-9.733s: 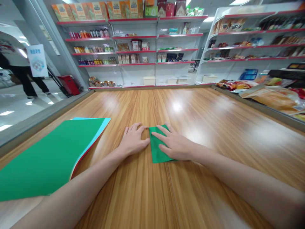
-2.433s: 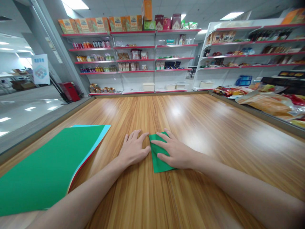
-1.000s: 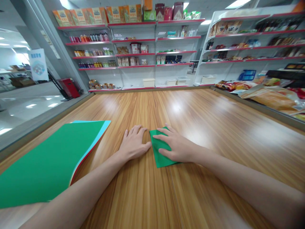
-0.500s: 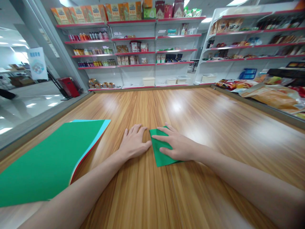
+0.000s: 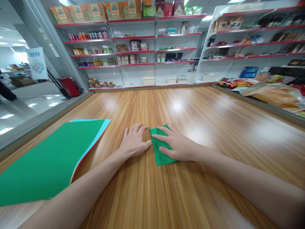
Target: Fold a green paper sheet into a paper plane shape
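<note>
A small folded green paper (image 5: 159, 156) lies on the wooden table (image 5: 202, 127) in front of me. My right hand (image 5: 177, 144) rests flat on top of it with the fingers spread, pressing it down. My left hand (image 5: 133, 142) lies flat on the bare wood just left of the paper's edge, fingers stretched out, thumb close to the paper. Neither hand grips anything.
A stack of large coloured sheets (image 5: 52, 159), green on top with blue and red beneath, lies at the left. Snack bags (image 5: 271, 93) are piled beyond the table's right edge. Store shelves (image 5: 143, 47) with goods line the back. A person's dark leg (image 5: 6, 92) shows far left.
Both hands and the green paper have stayed where they were. Only the head view has shifted slightly, and a person passes in the far left background.
</note>
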Motion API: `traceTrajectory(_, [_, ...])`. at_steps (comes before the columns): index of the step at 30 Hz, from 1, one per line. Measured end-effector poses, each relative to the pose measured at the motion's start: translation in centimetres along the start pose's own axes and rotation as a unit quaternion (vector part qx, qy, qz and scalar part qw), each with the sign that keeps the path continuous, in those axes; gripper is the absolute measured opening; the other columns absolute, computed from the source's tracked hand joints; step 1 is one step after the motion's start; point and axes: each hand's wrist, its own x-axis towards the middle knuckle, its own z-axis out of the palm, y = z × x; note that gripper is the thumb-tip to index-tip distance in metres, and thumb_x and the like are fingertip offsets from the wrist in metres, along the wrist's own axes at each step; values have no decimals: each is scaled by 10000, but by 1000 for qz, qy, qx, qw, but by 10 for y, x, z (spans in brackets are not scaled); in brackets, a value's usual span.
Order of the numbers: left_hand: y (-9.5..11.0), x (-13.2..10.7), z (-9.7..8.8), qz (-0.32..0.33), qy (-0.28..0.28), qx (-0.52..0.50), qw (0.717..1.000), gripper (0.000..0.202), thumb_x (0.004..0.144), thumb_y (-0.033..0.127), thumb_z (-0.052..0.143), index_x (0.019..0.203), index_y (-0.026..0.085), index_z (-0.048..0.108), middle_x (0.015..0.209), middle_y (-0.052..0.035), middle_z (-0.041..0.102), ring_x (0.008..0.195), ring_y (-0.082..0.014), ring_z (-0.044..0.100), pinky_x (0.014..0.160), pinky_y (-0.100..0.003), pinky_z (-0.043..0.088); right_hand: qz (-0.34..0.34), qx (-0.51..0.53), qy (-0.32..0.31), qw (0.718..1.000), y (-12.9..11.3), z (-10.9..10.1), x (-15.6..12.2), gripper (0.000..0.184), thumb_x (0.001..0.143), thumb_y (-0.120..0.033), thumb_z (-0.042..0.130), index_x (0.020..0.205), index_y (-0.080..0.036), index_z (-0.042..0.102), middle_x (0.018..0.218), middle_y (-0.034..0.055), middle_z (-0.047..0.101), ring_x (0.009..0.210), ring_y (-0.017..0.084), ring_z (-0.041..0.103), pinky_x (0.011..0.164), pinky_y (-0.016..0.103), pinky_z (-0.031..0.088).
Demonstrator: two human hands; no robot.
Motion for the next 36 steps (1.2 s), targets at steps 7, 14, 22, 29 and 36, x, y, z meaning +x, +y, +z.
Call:
traceTrajectory(7, [0,1,1,-5,-4,-1,1000,575,811,511,469,1331,267,446,1489,-90,355,1387,-298,279,1118,-549,196,35,-1,-4,999,2,5,-1,550,892,-446,487,1394,-222,467,1457,133,400,1397,372,211,1121,603,143])
traceTrajectory(14, [-2,1,3,0,3,0,1000,584,815,517,472,1337,259,443,1483,-99,361,1383,-290,286,1118,-550,194,27,3,-6,1000,-1,0,0,537,899,-419,488,1384,-189,478,1428,143,440,1389,339,253,1144,552,148])
traceTrajectory(22, [-1,2,3,-3,0,3,1000,574,820,508,467,1338,263,438,1490,-100,352,1387,-286,279,1118,-550,191,25,1,1,1000,-3,-2,1,557,885,-417,505,1368,-141,498,1404,178,460,1367,336,303,1124,531,225])
traceTrajectory(29, [-1,3,4,-8,2,8,1000,609,819,537,458,1355,248,428,1487,-97,362,1388,-279,280,1120,-548,192,26,-37,-2,999,1,5,0,554,911,-440,444,1411,-202,447,1408,138,465,1364,360,288,1111,592,173])
traceTrajectory(36, [-1,2,4,-3,3,10,1000,607,820,538,453,1351,244,429,1484,-99,366,1387,-277,282,1118,-542,200,4,-55,-22,998,-2,-1,1,533,933,-418,409,1418,-196,438,1367,124,519,1356,326,309,1125,551,176])
